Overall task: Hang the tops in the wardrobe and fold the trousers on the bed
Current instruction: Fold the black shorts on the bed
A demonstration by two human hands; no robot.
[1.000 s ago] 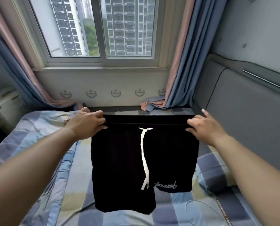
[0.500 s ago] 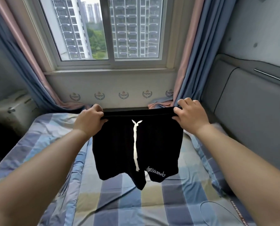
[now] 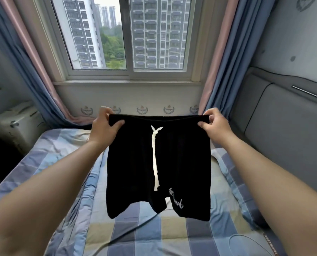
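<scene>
A pair of black shorts [image 3: 181,163] with a white drawstring and white lettering on one leg hangs in the air above the bed [image 3: 135,235]. My left hand [image 3: 105,129] grips the left end of the waistband. My right hand [image 3: 214,127] grips the right end. The waistband is stretched flat between both hands and the legs hang free, clear of the checked blue bedsheet. No tops and no wardrobe are in view.
A window [image 3: 126,34] with blue and pink curtains stands behind the bed. A grey padded headboard [image 3: 283,126] runs along the right. A pale box-like unit [image 3: 15,126] sits at the left. A thin white cable [image 3: 246,244] lies on the sheet at lower right.
Both hands have lifted the shorts higher off the bed and held the waistband taut. The hems, which hung near the sheet, now hang clear of it.
</scene>
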